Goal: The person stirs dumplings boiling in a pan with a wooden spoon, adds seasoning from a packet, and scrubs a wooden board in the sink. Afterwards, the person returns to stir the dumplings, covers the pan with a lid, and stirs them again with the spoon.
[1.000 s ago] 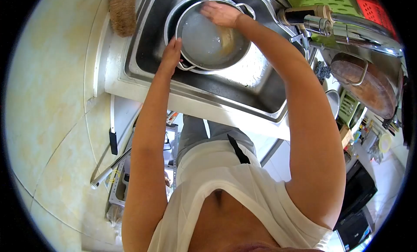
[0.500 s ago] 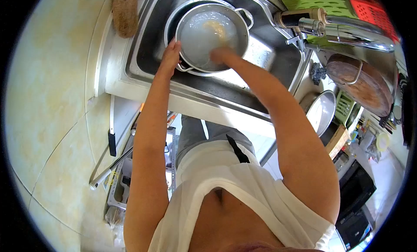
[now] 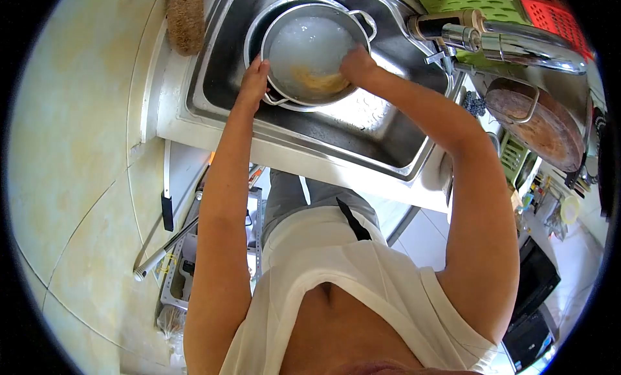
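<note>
At the upper centre, a pot [image 3: 283, 84] of cloudy liquid [image 3: 310, 38] sits within the sink [image 3: 388, 139]; the left hand [image 3: 254, 85] grasps its rim; the right hand [image 3: 358, 66] is inside, blurred, its grip unclear; work seems midway, the liquid not poured out.

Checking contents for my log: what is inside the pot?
Cloudy liquid with a yellowish patch, perhaps a reflection. The right hand covers part of the pot; what lies beneath is hidden.

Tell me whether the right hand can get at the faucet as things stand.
Probably yes: the right hand is at the pot, and nothing visible seems to block the way across to the faucet.
</note>
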The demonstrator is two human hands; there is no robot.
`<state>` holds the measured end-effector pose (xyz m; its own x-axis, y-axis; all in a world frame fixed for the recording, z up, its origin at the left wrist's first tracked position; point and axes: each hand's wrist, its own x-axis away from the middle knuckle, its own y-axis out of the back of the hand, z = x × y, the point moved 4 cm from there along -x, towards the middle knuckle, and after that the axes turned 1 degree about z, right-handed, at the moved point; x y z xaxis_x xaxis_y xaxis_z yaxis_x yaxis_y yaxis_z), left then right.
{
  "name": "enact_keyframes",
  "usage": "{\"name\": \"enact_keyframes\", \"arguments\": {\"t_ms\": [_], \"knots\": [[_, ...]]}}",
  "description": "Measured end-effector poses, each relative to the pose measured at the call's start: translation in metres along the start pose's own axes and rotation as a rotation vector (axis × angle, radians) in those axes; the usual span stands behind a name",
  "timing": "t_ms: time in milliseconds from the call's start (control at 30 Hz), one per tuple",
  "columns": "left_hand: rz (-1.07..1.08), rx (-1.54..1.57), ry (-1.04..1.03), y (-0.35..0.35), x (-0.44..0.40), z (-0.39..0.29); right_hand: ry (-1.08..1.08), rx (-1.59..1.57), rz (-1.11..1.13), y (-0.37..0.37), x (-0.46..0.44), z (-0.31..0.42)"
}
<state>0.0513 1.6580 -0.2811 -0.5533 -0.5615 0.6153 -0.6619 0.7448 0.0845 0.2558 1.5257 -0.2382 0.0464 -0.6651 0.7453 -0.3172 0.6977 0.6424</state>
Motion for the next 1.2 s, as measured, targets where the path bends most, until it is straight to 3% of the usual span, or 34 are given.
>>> {"name": "enact_keyframes", "arguments": {"t_ms": [100,200,267,333,400,467,533,600,667,733,767,867,1000,1067,1133,1167,1200], "knots": [[-0.004,0.008,0.001,-0.002,0.002,-0.002,-0.05,0.341,-0.046,-0.012,-0.027,-0.002],[0.001,-0.018,0.013,0.001,0.003,-0.003,-0.182,-0.068,0.11,-0.022,-0.043,0.033],[-0.01,-0.028,0.057,0.001,0.002,-0.004,-0.238,-0.379,0.032,-0.058,-0.09,0.068],[-0.052,-0.003,0.055,0.002,-0.003,0.002,-0.092,-0.75,-0.101,-0.037,-0.11,0.084],[-0.067,0.011,0.037,0.001,-0.001,0.005,-0.016,-0.89,-0.073,0.01,-0.118,0.077],[-0.061,0.013,-0.02,0.0,0.002,-0.003,-0.233,-1.82,-0.223,-0.01,-0.154,0.063],[-0.06,-0.025,0.008,0.0,0.004,-0.008,-0.134,-2.256,-0.804,-0.007,-0.157,0.033],[-0.092,-0.111,-0.067,0.004,0.004,-0.006,-0.464,-2.437,-1.183,-0.003,-0.125,0.003],[-0.145,-0.239,-0.262,0.005,-0.008,0.004,-0.49,-2.356,-1.457,0.001,-0.086,-0.019],[-0.38,-0.543,-0.391,0.005,0.008,-0.013,-0.704,-2.045,-1.255,-0.006,-0.044,-0.031],[-0.501,-0.692,-0.453,0.003,0.019,-0.022,-0.542,-2.021,-1.242,-0.005,-0.027,-0.033],[-0.4,-0.667,-0.709,-0.025,0.051,-0.064,-0.288,-2.126,-1.071,0.022,0.038,-0.017],[-0.194,-0.53,-0.872,-0.077,0.072,-0.105,-0.062,-2.095,-1.003,0.047,0.1,0.011],[-0.042,-0.385,-0.721,-0.088,0.057,-0.101,-0.147,-1.898,-1.025,0.036,0.114,0.014],[0.107,-0.145,-0.453,-0.099,0.054,-0.112,-0.549,-1.384,-1.283,0.043,0.161,0.001],[0.083,-0.234,-0.442,-0.099,0.06,-0.116,-0.732,-1.102,-1.368,0.046,0.182,-0.003],[0.079,-0.112,-0.388,-0.102,0.065,-0.125,-0.904,-0.911,-1.3,0.041,0.197,-0.01]]}}
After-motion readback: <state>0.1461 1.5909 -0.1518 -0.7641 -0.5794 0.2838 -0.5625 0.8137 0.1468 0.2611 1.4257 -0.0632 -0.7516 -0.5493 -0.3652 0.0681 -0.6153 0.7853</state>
